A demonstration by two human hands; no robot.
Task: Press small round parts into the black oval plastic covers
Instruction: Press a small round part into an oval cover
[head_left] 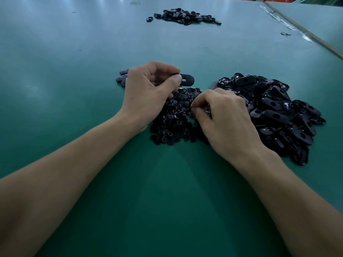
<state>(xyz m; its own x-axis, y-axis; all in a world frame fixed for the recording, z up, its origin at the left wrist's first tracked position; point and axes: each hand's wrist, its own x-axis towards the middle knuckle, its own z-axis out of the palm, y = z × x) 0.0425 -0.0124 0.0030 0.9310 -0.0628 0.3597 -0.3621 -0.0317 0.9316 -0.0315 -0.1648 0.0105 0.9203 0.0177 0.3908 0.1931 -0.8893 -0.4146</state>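
My left hand (148, 89) pinches one black oval cover (186, 80) between thumb and fingers and holds it level above the table. Under and between my hands lies a heap of small round parts (172, 121). My right hand (222, 115) rests on that heap with thumb and forefinger pinched together over the parts; whether a part is between them is hidden. A large pile of black oval covers (274, 112) lies right of my right hand.
A few oval covers (122, 78) lie just beyond my left hand. Another pile of black parts (185, 15) sits far back on the green table (74, 52). A seam and table edge (304, 32) run along the far right.
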